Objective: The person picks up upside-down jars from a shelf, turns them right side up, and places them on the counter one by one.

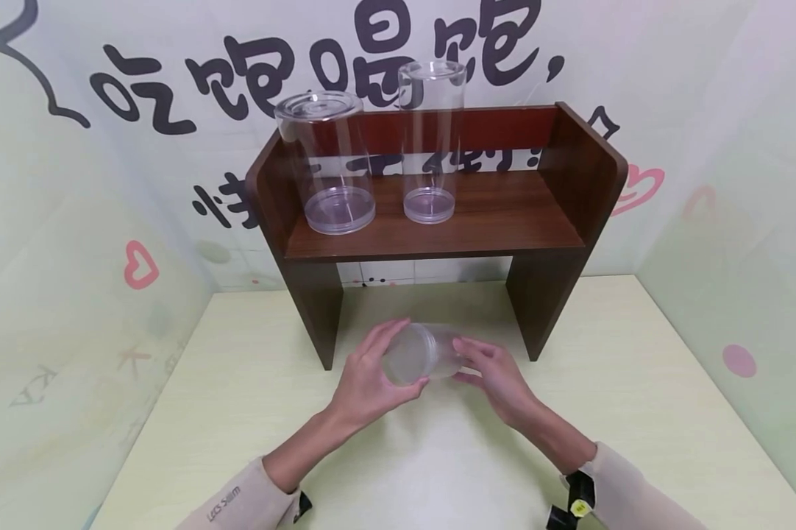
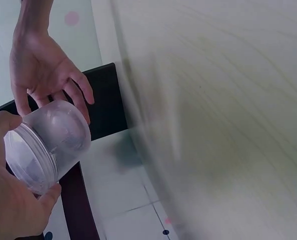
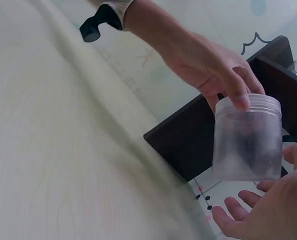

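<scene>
A small frosted plastic jar (image 1: 441,350) lies on its side just above the table, in front of the shelf. My left hand (image 1: 407,355) grips its rim end, thumb on one side and fingers on the other. In the left wrist view the left hand (image 2: 28,157) wraps the jar (image 2: 63,130) at its rim. My right hand (image 1: 460,361) is at the jar's base end with relaxed, spread fingers. The right wrist view shows the right hand (image 3: 253,210) open under the jar (image 3: 246,140). The left hand's fingertips (image 3: 240,101) press on the rim.
A dark wooden shelf (image 1: 438,228) stands at the back of the pale table (image 1: 636,383). On it stand a wide clear lidded jar (image 1: 325,162) and a narrower tall clear jar (image 1: 430,140). Printed walls close in the table on three sides.
</scene>
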Demonstrator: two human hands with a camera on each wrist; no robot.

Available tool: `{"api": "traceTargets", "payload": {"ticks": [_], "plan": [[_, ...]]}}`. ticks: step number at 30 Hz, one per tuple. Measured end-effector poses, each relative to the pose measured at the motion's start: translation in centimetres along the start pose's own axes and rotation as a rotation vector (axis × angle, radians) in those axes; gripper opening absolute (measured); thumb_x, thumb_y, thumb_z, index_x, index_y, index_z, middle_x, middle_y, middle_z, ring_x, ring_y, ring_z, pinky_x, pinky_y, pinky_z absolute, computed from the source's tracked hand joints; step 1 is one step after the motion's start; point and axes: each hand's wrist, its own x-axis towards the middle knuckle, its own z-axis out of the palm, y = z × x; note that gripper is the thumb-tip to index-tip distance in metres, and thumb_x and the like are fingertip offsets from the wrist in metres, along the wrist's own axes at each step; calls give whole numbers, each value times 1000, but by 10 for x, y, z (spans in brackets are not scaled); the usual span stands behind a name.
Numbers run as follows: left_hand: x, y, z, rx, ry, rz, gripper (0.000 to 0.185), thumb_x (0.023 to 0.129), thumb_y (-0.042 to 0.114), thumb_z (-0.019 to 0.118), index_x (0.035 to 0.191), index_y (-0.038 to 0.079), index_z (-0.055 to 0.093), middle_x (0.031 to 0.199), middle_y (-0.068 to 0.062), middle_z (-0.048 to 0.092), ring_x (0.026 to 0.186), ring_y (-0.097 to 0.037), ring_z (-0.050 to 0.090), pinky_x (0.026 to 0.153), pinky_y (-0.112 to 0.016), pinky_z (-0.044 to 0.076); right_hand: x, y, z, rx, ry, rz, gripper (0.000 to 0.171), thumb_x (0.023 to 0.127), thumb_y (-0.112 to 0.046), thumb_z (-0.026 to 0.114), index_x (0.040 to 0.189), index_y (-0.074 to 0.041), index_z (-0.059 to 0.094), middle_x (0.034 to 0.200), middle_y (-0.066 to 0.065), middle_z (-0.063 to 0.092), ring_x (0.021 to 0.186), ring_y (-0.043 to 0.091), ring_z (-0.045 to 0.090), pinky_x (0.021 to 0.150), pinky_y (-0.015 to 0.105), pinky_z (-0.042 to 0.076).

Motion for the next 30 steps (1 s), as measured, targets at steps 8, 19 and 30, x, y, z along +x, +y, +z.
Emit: {"api": "traceTargets", "payload": {"ticks": [8,19,30], "plan": [[-3,-7,-16,52,-52,-37,87,67,26,98,144,6,62,138,-13,65,115,-35,70,80,-43,66,-8,-3,-17,-432,38,-195,49,101,-26,74,143,-2,66,143,17,66,131,35,65,109,47,55],[-6,-21,-36,185,-71,-18,86,65,30,98,140,6,65,133,-13,67,111,-35,71,79,-46,66,-20,-10,-47,-791,252,-623,51,88,-10,86,133,7,68,129,24,72,102,39,76,88,53,63],[-10,-33,-60,297,-156,-52,81,66,35,95,138,10,67,134,-9,67,112,-29,69,76,-47,65,-39,-31,-80,-887,423,-869,59,75,-1,92,130,6,71,123,20,75,95,37,76,94,1,46]]}}
